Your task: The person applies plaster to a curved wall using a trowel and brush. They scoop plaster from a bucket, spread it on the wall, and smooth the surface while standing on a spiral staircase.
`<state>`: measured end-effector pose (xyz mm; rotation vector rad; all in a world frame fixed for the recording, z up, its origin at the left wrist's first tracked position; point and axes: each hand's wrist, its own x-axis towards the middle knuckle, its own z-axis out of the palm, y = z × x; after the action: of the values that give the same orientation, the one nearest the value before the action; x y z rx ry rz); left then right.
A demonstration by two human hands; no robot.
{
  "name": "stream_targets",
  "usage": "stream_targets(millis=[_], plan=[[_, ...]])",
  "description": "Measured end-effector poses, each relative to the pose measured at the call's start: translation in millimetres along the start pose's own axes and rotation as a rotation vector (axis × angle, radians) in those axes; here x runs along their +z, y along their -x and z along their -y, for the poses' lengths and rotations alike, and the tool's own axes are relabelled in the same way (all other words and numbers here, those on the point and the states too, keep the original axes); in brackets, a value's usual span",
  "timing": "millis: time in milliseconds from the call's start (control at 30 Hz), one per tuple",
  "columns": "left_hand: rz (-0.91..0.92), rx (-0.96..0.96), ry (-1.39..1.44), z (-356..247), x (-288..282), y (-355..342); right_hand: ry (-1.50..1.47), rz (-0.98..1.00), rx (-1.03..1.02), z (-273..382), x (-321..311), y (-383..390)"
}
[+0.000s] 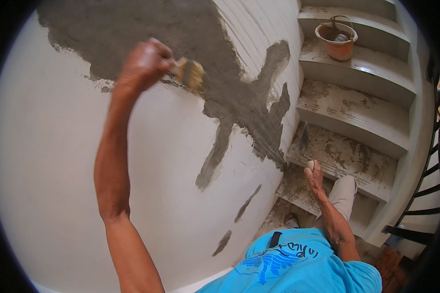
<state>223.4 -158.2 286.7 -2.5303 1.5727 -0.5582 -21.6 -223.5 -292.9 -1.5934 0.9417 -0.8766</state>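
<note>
My left hand is raised against the wall, its fingers wrapped round the handle of a wide paintbrush. The brush's pale bristles are at the lower edge of a large patch of wet-looking grey mortar on the white wall. Low on the right, beside the stairs, my right hand is closed on the wooden handle of a small pointed trowel. Its narrow metal blade points up and away from me, over a step.
An orange bucket with a pale rim and wire handle stands on an upper step, with something grey inside. White stairs, smeared with mortar, climb along the wall. A black metal railing edges their right side. Smaller grey streaks mark the lower wall.
</note>
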Motion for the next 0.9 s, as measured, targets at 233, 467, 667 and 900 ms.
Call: stream_targets(millis=[233,467,667,900], plan=[[-0.137,0.159,-0.017,-37,-24,7,0.044,-0.020,0.001,-10,-8,-1],[0.003,0.061,-0.085,-29,31,-28,0.062,-0.030,0.027,-9,-8,3],[-0.172,0.027,0.024,-44,2,-23,0.070,-0.024,0.088,-13,-19,3],[-0.008,0.020,-0.080,-22,33,-29,0.094,-0.002,0.019,-17,-13,6]])
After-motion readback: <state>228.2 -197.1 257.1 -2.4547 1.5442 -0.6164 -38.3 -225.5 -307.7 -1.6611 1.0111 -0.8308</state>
